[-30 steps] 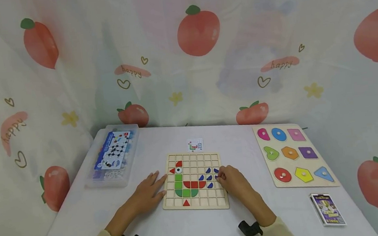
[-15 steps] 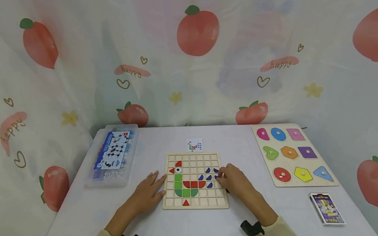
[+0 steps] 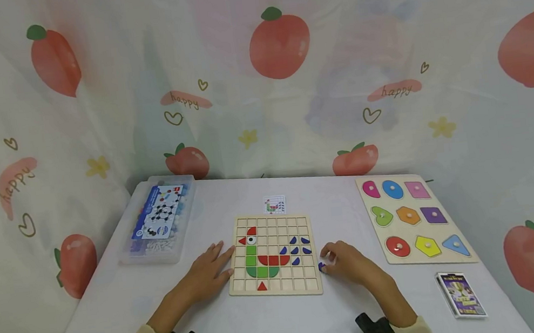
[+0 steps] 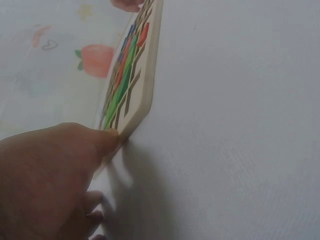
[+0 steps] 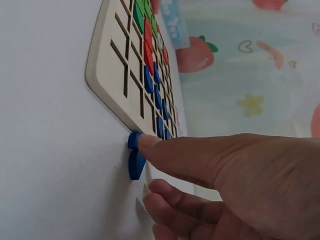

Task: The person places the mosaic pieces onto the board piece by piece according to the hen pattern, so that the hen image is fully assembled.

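Observation:
The wooden grid board (image 3: 290, 291) holds red, green and blue pieces in a bird-like pattern, with several blue pieces (image 3: 307, 250) in its right columns. My left hand (image 3: 205, 273) rests at the board's left edge, fingers spread; in the left wrist view its thumb (image 4: 107, 140) touches the rim. Beside the right edge, my right hand (image 3: 347, 261) is over the table. Two loose blue pieces (image 5: 135, 165) lie there, and my right thumb (image 5: 155, 147) touches one. The other right fingers are bent and apart from the thumb.
A small pattern card (image 3: 275, 204) lies behind the board. At the left back stands a clear plastic box (image 3: 160, 221). To the right are a knobbed shape puzzle (image 3: 425, 253) and a card pack (image 3: 461, 295). A printed curtain (image 3: 286, 121) hangs behind the table.
My right hand has left the blue piece in the board's right column and moved right and down to the loose blue pieces beside the board. The left hand has stayed put.

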Motion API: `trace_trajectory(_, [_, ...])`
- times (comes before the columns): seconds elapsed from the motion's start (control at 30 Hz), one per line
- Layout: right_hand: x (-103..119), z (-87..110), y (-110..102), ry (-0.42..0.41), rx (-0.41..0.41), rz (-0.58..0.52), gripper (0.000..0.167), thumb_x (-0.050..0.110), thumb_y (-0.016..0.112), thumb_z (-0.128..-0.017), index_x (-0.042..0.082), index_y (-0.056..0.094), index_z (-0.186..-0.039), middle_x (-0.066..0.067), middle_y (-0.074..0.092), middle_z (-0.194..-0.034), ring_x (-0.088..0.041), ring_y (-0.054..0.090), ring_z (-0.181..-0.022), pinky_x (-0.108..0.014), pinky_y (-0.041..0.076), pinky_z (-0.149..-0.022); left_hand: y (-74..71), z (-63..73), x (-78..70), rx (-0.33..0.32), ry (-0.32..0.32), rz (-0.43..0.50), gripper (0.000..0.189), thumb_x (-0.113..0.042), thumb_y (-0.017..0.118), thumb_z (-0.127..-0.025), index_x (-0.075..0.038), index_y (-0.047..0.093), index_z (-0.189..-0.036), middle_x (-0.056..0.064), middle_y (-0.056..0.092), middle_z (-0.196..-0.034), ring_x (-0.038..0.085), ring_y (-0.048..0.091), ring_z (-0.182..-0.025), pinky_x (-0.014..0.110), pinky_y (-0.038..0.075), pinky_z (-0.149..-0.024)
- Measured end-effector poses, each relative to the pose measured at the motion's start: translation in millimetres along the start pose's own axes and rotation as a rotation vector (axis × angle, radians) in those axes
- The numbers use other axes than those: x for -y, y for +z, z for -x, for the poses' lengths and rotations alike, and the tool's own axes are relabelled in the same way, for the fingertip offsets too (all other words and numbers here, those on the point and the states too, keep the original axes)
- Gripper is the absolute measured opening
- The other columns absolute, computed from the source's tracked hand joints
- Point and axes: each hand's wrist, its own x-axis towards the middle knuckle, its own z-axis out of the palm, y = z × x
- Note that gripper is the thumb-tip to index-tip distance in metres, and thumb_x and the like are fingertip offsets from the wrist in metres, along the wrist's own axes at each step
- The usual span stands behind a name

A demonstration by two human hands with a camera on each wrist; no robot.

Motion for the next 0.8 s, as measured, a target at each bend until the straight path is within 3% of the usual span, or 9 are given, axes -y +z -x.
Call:
trace_trajectory(0.2, [-10,6.2,7,-0.028,-0.023,-0.034,0.016,0.004,0.076,-0.094,0.008,0.069,-0.109,-0.003,0.057,-0.089,-0.018,0.054,-0.087,-0.034,0.052,-0.077,-0.4,0.0,0.2,-0.004,0.003,0.000,0.062,-0.035,0.060,-0.107,-0.018,0.042,-0.164,0.018,0.029,-0.172,0.043,0.022,-0.160,0.066,0.025,-0.126])
trace_trajectory(0.53, [-21,6.9,1,0.012,-0.079,-0.002,0.025,0.002,0.075,-0.093,0.000,0.065,-0.116,-0.007,0.062,-0.096,-0.021,0.060,-0.090,-0.045,0.061,-0.091,2.5,-2.4,3.7,0.003,-0.002,-0.009,0.063,-0.037,0.059,-0.107,-0.020,0.040,-0.164,0.017,0.028,-0.173,0.042,0.021,-0.161,0.065,0.025,-0.126])
trace_trajectory(0.8, [-23,9.6,-1,0.057,-0.093,-0.008,0.010,0.004,0.074,-0.095,0.002,0.064,-0.098,-0.007,0.057,-0.086,-0.020,0.056,-0.082,-0.035,0.056,-0.076,3.3,-1.8,4.1,0.004,-0.004,-0.014,0.063,-0.038,0.060,-0.107,-0.021,0.041,-0.164,0.016,0.029,-0.173,0.042,0.021,-0.161,0.065,0.026,-0.125])
